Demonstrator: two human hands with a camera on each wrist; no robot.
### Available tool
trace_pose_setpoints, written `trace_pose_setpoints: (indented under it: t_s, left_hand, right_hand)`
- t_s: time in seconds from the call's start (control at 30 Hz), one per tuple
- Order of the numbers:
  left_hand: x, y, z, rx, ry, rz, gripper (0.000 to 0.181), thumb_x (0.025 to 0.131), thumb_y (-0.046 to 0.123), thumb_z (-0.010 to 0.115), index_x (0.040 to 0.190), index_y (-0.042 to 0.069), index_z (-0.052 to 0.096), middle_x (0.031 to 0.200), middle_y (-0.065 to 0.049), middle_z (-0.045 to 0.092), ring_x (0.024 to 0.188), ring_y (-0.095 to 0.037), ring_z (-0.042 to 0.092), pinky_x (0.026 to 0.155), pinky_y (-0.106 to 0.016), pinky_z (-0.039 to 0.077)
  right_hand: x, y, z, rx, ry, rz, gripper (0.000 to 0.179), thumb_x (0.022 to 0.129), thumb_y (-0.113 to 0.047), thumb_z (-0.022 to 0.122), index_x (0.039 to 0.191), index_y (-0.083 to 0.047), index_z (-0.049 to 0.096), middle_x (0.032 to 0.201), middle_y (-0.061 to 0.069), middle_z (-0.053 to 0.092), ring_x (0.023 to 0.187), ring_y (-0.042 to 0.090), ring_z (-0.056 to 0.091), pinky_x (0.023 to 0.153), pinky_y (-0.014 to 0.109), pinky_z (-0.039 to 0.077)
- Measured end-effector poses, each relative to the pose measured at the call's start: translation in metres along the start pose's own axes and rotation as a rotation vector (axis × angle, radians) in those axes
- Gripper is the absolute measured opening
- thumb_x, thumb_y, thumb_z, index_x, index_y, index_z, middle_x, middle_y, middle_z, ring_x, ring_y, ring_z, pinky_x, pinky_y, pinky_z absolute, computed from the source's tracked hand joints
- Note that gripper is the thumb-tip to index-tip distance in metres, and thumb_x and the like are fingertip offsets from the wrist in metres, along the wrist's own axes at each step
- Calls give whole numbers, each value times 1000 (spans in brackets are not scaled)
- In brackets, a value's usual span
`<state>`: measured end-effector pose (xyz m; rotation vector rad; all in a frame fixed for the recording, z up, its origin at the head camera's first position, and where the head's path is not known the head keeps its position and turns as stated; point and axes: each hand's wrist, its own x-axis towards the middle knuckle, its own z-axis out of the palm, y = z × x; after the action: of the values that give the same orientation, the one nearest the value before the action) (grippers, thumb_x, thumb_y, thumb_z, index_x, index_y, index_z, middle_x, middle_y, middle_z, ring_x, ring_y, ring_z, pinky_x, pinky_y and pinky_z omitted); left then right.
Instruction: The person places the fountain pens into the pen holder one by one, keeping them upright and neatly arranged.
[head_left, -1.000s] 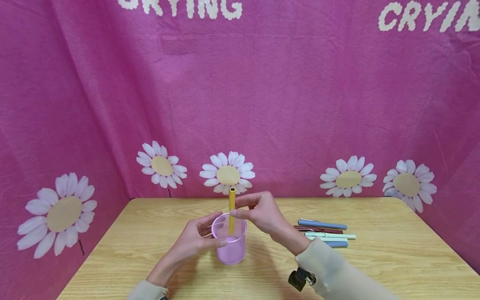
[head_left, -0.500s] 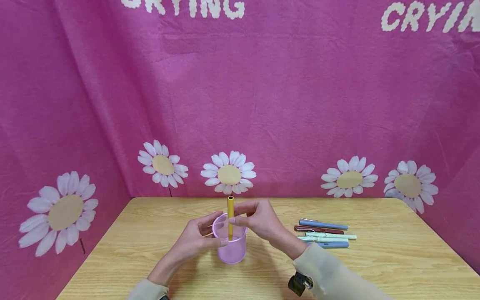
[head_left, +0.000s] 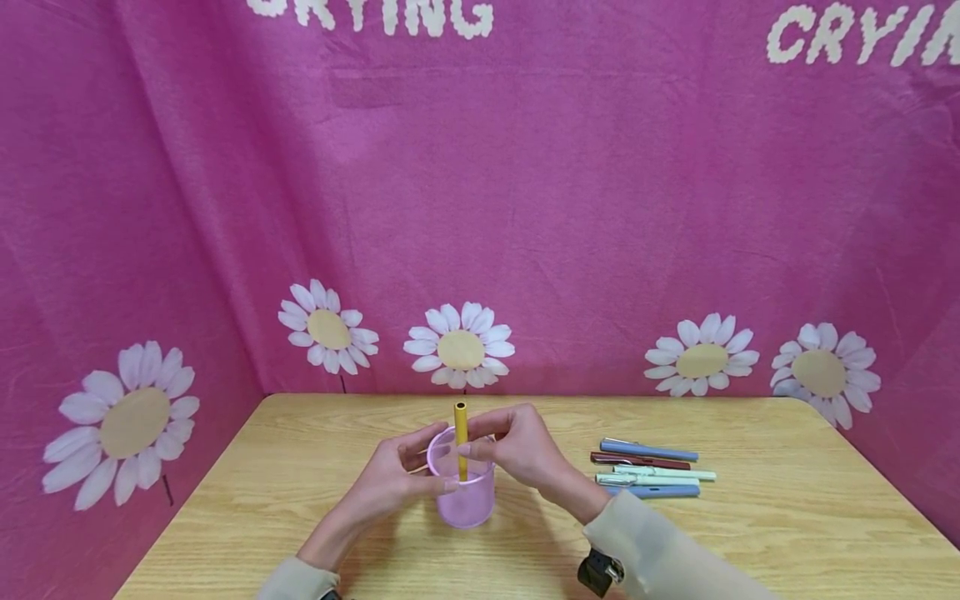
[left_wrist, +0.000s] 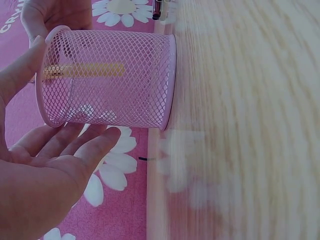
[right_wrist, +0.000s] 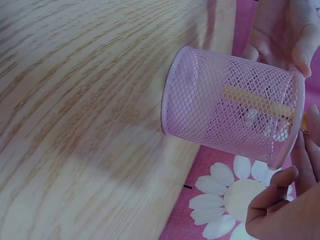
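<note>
A pink mesh pen holder [head_left: 467, 507] stands upright on the table. My left hand [head_left: 397, 479] holds it by the rim from the left, thumb across the near edge and fingers behind. Between thumb and fingers, my right hand [head_left: 521, 446] pinches a yellow pen [head_left: 461, 429] that stands nearly vertical over the mouth. Its lower part is inside the holder, showing through the mesh as a yellow pen [left_wrist: 95, 70] in the left wrist view. In the right wrist view its lower end stays well above the holder's bottom [right_wrist: 172, 95].
To the right on the wooden table [head_left: 780, 500] lie several pens: a blue pen [head_left: 648, 450], a dark red pen [head_left: 641, 461], pale green pens [head_left: 667, 473] and another blue pen [head_left: 660, 492]. A pink cloth with daisies [head_left: 562, 250] hangs behind the table.
The yellow pen has sunk lower into the pen holder, with my right hand coming down along with it. My left hand keeps its place on the rim.
</note>
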<state>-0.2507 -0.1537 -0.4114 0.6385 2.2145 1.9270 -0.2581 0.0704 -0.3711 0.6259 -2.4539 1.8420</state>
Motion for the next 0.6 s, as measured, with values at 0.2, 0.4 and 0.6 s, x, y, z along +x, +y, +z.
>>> trace_pose_setpoints:
  t_s: [0.2,0.4,0.6]
  left_hand:
    - [-1,1,0,6,-2,9,82,86,5,85,155,-10,42,154,-27,50,136,-44,54,112,-47,47]
    - [-1,3,0,6,-7,-1,83,87,5,85,156,-10,41,155,-27,49,137,-45,53,113,-47,47]
    - [-1,3,-1,-2,-10,1,83,87,5,85,156,-9,41,155,-26,49,137,-45,53,113,-48,46]
  right_hand:
    - [1,4,2,-17,3,-13,23,83,-6,88,104,0,82,97,11,80,78,17,63,65,24,52]
    - [1,9,3,-57,10,-11,21,82,-7,89,102,-2,83,92,6,80,78,15,61,65,24,49]
    - [1,9,4,-83,6,-35,21,81,-6,89,101,-2,84,91,6,80,75,13,59,62,23,47]
